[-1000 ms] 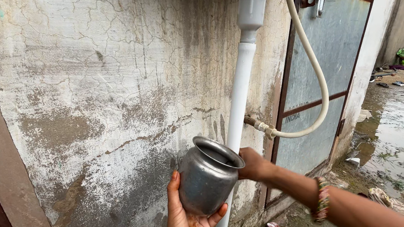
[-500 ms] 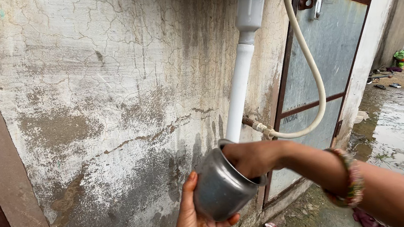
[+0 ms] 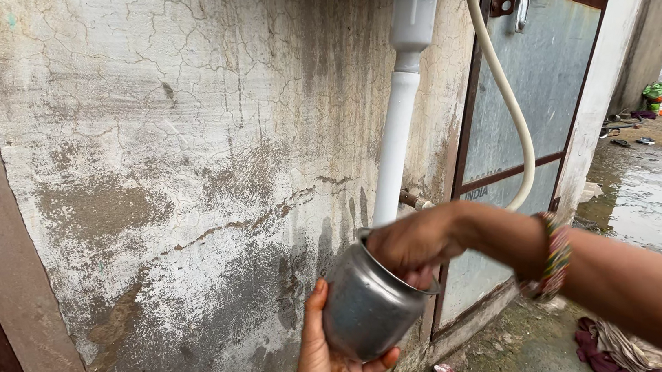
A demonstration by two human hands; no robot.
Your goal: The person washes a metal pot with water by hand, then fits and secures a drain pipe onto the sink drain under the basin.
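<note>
The metal pot (image 3: 366,305), round-bellied and dull grey, is held tilted just in front of the white drainpipe (image 3: 396,138), its mouth turned up and to the right. The left hand (image 3: 326,359) cups the pot from below, palm under the belly, thumb up its left side and fingertips curled round the underside. The right hand (image 3: 412,243) is pushed into the mouth of the pot, fingers hidden inside (whether they are clenched or loose cannot be told). A beaded bracelet (image 3: 556,257) sits on the right wrist. Left of the drainpipe stands a cracked, stained plaster wall (image 3: 182,169). Right of the drainpipe, a pale hose (image 3: 507,102) hangs across a grey metal door (image 3: 555,56).
</note>
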